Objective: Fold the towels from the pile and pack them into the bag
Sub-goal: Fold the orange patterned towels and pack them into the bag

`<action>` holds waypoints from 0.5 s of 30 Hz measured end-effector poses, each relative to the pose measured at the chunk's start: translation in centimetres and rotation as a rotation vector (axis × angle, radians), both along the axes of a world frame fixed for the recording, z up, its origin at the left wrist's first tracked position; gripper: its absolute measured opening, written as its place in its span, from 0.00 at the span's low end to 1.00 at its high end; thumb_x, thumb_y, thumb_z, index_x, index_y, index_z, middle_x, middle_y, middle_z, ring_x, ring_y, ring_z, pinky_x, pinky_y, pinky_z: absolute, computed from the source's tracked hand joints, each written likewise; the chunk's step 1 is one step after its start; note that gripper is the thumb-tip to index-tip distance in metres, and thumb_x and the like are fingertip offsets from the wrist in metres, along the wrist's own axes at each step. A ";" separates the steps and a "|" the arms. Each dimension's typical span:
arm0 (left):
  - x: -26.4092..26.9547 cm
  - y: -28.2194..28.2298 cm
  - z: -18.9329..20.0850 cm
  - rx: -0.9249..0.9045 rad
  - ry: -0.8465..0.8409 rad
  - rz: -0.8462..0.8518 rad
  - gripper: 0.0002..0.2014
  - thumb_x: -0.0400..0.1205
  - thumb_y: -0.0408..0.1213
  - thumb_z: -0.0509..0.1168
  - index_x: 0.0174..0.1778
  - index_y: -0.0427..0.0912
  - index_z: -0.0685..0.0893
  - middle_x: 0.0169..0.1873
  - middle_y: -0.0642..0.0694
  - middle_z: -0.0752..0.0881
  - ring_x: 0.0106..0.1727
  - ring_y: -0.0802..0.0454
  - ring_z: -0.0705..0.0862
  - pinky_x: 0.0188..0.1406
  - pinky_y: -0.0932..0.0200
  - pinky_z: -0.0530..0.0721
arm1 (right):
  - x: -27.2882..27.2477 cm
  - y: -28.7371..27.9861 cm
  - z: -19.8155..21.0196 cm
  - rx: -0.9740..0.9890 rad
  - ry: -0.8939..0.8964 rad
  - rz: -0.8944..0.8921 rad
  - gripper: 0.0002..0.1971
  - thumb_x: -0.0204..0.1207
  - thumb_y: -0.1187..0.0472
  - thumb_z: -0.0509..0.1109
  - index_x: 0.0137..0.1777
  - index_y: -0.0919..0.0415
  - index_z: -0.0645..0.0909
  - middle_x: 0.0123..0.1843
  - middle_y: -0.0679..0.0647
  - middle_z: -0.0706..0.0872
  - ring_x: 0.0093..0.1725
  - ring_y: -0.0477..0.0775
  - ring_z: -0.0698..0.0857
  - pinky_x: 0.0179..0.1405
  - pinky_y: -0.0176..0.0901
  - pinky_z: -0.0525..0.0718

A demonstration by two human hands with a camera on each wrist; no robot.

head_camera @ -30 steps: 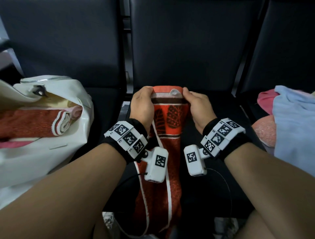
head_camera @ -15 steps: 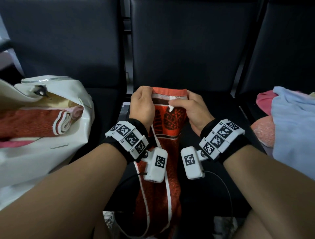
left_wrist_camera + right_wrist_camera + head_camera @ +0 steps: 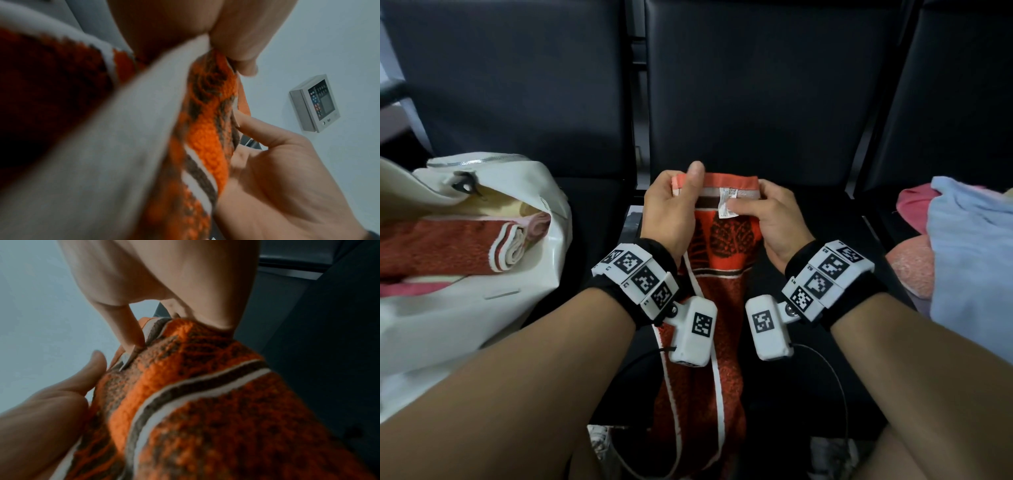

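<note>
An orange towel (image 3: 722,260) with brown leaf pattern and white stripes hangs lengthwise over the middle black seat, its top edge lifted. My left hand (image 3: 674,209) pinches the top left corner, thumb on the orange hem. My right hand (image 3: 770,212) holds the top right edge, thumb pressing beside the white care label (image 3: 727,205). The left wrist view shows the towel (image 3: 205,142) gripped between thumb and fingers; the right wrist view shows the towel (image 3: 195,386) pinched at its hem. The white bag (image 3: 482,274) stands open on the left seat with a rolled red towel (image 3: 448,246) inside.
A pile of towels lies on the right seat: a light blue one (image 3: 972,253) over pink ones (image 3: 911,267). Black seat backs (image 3: 756,85) rise behind. A cable (image 3: 835,383) runs from the right wrist camera over the seat front.
Both hands have raised the towel's top edge off the seat. The left thumb now sits over the hem, and the right thumb slid inward to the label.
</note>
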State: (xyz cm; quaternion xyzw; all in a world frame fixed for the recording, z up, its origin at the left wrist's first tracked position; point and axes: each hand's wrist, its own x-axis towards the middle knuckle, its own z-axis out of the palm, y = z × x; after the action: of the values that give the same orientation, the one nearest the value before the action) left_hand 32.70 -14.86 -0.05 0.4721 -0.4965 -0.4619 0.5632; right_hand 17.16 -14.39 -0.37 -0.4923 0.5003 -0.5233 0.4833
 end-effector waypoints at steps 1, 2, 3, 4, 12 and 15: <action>0.0 0.1 0.0 -0.026 -0.007 -0.014 0.14 0.85 0.48 0.71 0.51 0.40 0.81 0.41 0.44 0.88 0.41 0.48 0.89 0.47 0.50 0.91 | 0.0 -0.1 0.0 -0.006 -0.001 -0.013 0.17 0.73 0.65 0.78 0.61 0.64 0.83 0.55 0.59 0.92 0.55 0.57 0.92 0.62 0.57 0.88; 0.1 0.2 0.0 -0.049 -0.003 -0.029 0.14 0.82 0.43 0.75 0.52 0.39 0.81 0.40 0.45 0.88 0.41 0.48 0.89 0.46 0.49 0.91 | 0.0 -0.1 0.1 -0.010 -0.006 -0.023 0.18 0.73 0.66 0.79 0.62 0.64 0.82 0.55 0.58 0.92 0.54 0.56 0.92 0.61 0.55 0.88; 0.2 0.3 0.0 -0.064 0.008 -0.046 0.14 0.80 0.38 0.78 0.52 0.39 0.80 0.40 0.44 0.88 0.40 0.48 0.89 0.45 0.50 0.92 | 0.0 -0.1 0.1 -0.013 -0.012 -0.026 0.20 0.72 0.67 0.80 0.63 0.63 0.82 0.55 0.57 0.92 0.54 0.55 0.92 0.59 0.53 0.89; 0.2 0.3 0.0 -0.070 0.018 -0.057 0.14 0.78 0.34 0.79 0.52 0.38 0.79 0.40 0.43 0.88 0.40 0.48 0.89 0.44 0.51 0.92 | 0.0 -0.1 0.2 -0.015 -0.017 -0.019 0.21 0.72 0.69 0.80 0.64 0.63 0.81 0.55 0.56 0.92 0.54 0.53 0.92 0.58 0.50 0.88; 0.3 0.3 0.0 -0.067 0.119 -0.141 0.08 0.82 0.26 0.72 0.46 0.39 0.80 0.41 0.39 0.87 0.42 0.43 0.87 0.46 0.48 0.89 | -0.6 0.2 0.3 -0.092 -0.008 0.166 0.20 0.65 0.66 0.83 0.57 0.60 0.84 0.50 0.56 0.89 0.52 0.54 0.89 0.55 0.44 0.87; 0.1 0.2 0.0 -0.106 0.084 -0.116 0.09 0.82 0.25 0.71 0.45 0.40 0.79 0.42 0.35 0.85 0.43 0.41 0.86 0.48 0.45 0.88 | -0.6 0.3 0.1 -0.127 -0.018 0.183 0.11 0.66 0.68 0.83 0.45 0.58 0.86 0.43 0.55 0.90 0.46 0.56 0.90 0.52 0.49 0.88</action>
State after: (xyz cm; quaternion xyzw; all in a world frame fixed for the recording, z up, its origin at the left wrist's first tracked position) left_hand 32.79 -14.66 -0.04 0.3925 -0.5228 -0.4862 0.5799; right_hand 16.51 -14.04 -0.26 -0.5607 0.4149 -0.5121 0.5013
